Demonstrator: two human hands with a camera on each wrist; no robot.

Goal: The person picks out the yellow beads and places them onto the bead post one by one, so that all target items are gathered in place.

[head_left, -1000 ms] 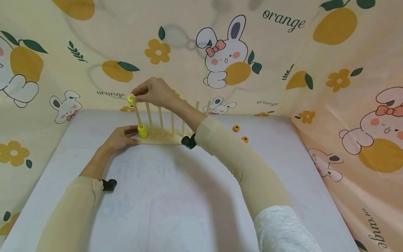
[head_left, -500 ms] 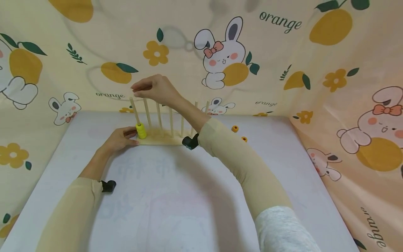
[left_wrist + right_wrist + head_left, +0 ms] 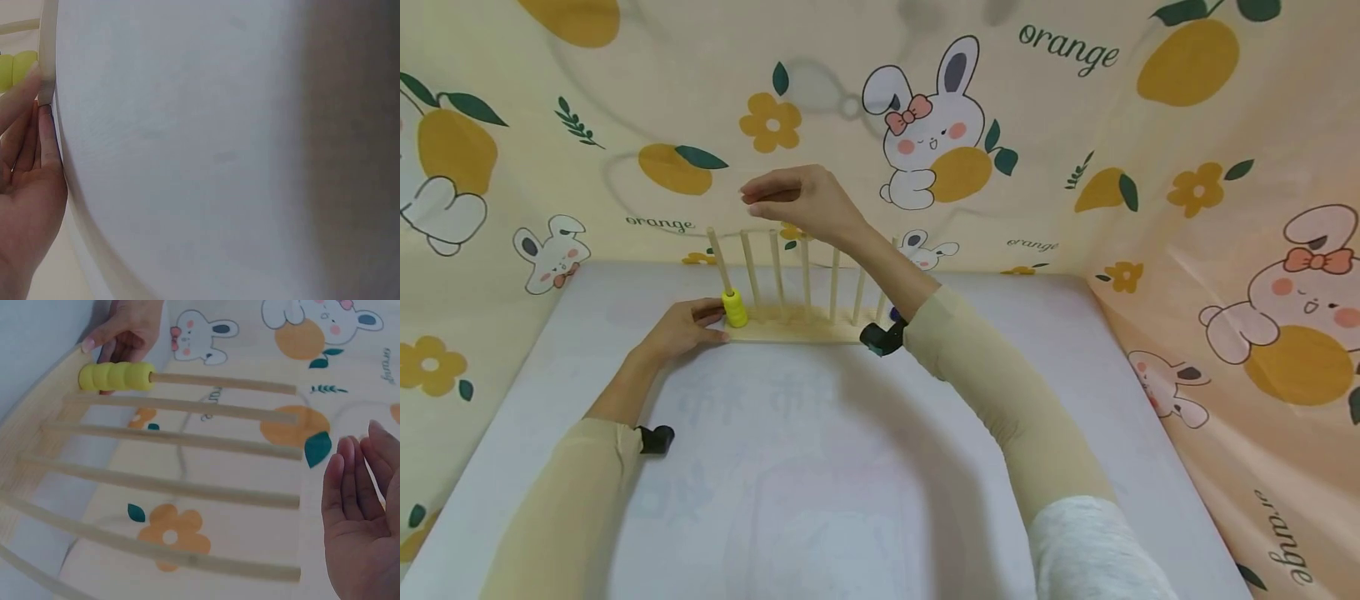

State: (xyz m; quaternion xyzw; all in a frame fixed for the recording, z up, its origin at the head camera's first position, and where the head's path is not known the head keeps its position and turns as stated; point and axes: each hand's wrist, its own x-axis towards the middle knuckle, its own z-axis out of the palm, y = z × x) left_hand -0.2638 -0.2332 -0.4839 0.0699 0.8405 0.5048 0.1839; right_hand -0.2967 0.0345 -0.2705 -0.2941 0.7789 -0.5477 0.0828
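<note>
At far left of the table [image 3: 760,467], beads [image 3: 734,308] sat on the end peg [image 3: 721,265]; left hand [image 3: 679,332] pinched the base [image 3: 805,332], thumb near, fingers far, likely steadying it; right hand [image 3: 808,198] hung empty above, fingers loosely together

In sight are one left hand [image 3: 679,333], one right hand [image 3: 812,200], two beige sleeves [image 3: 568,500], two black wrist devices [image 3: 883,337], one wooden base [image 3: 805,333], seven wooden pegs [image 3: 192,557], at least three yellow beads [image 3: 116,376], one white table [image 3: 737,500] and, in the head view, six printed rabbits [image 3: 933,142] and four "orange" words [image 3: 1069,48].
</note>
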